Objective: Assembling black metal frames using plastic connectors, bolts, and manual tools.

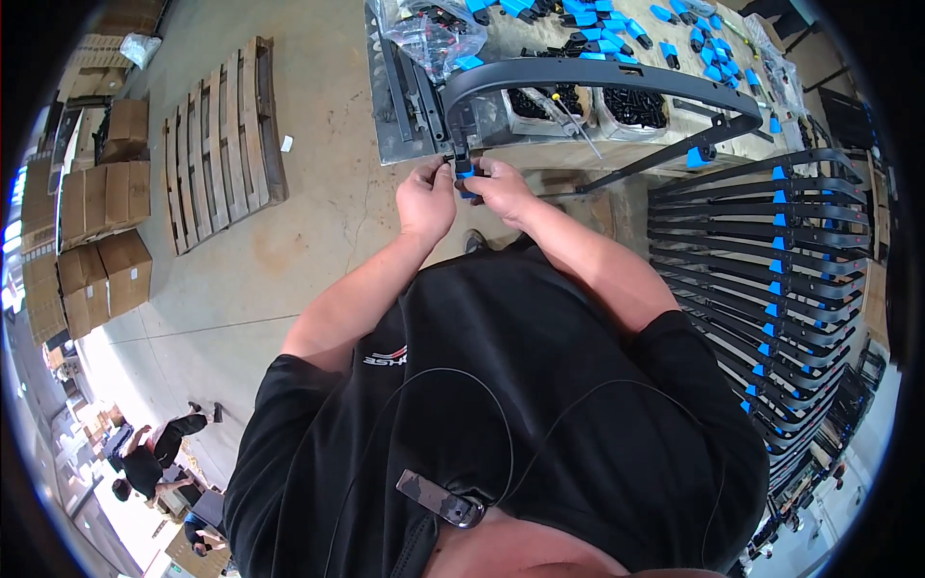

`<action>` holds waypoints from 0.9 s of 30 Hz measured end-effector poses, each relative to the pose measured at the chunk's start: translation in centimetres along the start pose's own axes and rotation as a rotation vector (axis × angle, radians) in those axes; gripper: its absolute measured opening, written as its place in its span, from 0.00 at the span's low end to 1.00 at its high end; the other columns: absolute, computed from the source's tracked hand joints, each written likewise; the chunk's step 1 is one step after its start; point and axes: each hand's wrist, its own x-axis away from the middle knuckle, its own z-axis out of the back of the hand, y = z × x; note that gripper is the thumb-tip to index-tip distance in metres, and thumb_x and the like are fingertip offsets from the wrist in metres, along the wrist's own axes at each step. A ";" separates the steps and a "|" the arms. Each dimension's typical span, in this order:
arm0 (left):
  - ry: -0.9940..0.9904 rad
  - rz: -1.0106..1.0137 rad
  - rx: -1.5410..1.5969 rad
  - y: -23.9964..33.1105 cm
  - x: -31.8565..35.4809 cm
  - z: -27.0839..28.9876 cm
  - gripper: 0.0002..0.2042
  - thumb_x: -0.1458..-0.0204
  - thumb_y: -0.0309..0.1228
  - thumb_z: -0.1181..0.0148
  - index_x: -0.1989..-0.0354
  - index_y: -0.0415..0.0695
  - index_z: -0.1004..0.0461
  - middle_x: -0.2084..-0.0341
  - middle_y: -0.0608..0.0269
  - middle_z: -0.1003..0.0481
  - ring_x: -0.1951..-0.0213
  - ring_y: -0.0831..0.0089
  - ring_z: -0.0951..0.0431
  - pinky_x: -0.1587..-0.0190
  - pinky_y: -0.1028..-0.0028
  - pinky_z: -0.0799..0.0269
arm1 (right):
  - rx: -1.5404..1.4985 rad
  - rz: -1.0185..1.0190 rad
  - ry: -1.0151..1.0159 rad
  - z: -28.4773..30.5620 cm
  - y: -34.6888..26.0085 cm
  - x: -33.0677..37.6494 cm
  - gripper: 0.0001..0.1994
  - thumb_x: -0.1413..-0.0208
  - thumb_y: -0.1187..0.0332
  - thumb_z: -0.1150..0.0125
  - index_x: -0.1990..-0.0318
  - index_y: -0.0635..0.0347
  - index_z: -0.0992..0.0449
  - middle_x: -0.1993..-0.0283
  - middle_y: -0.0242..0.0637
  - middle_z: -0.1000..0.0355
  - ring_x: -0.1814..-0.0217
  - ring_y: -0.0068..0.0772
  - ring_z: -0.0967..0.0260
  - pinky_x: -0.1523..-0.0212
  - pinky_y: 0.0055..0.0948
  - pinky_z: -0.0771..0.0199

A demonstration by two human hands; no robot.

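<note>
Nearest the lens: the wearer's black shirt (597, 443), soft matte cloth, a camouflage-patterned clip device (429, 492) at lower centre. Left edge: stacked cardboard boxes (106, 202), square, dull brown. Upper left: a pallet (260, 125) of rough, weathered slats. Upper centre: left hand (426, 204), thumb and fingertips drawn together beside the near end of a curved frame (578, 70); cannot tell whether a small part is pinched there. Right hand (499, 191), just beside it, clamps thumb and fingers on a blue piece (466, 177), probably plastic, at that same end, by the front edge of the bench (511, 40). The frame, a dark matte bar with a rounded bend, arches over the bench toward upper right. Judgement: steady the end with the right hand, keep the blue piece square to the bar, apply even, light fingertip pressure with the left so nothing skews or drops. Beyond: a pale bin (634, 133) of small black parts; angular blue pieces (713, 72), upper right; right edge, a row of nested curved frames (809, 185), blue-fitted.
</note>
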 end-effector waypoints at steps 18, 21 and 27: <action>-0.052 -0.313 -0.267 2.7 1.4 1.5 0.17 0.47 0.31 0.35 0.49 0.41 0.20 0.63 0.56 0.20 0.65 0.66 0.22 0.56 0.68 0.24 | -0.526 -0.236 0.044 2.8 -1.3 2.2 0.26 0.34 0.48 0.44 0.46 0.64 0.28 0.57 0.41 0.23 0.56 0.34 0.23 0.53 0.36 0.23; -0.221 -0.593 -0.347 3.6 1.9 2.0 0.16 0.50 0.33 0.33 0.53 0.41 0.20 0.63 0.53 0.21 0.58 0.56 0.22 0.50 0.62 0.25 | -0.641 -0.176 -0.187 2.5 -3.7 4.2 0.29 0.34 0.42 0.48 0.46 0.63 0.27 0.55 0.41 0.22 0.56 0.35 0.24 0.49 0.37 0.25; -0.287 -0.809 -0.427 4.5 1.6 1.2 0.11 0.50 0.31 0.30 0.59 0.42 0.18 0.63 0.58 0.22 0.57 0.57 0.22 0.51 0.63 0.24 | -0.632 -0.178 -0.164 2.7 -3.7 4.2 0.27 0.33 0.43 0.49 0.48 0.62 0.25 0.54 0.41 0.22 0.53 0.35 0.24 0.45 0.38 0.25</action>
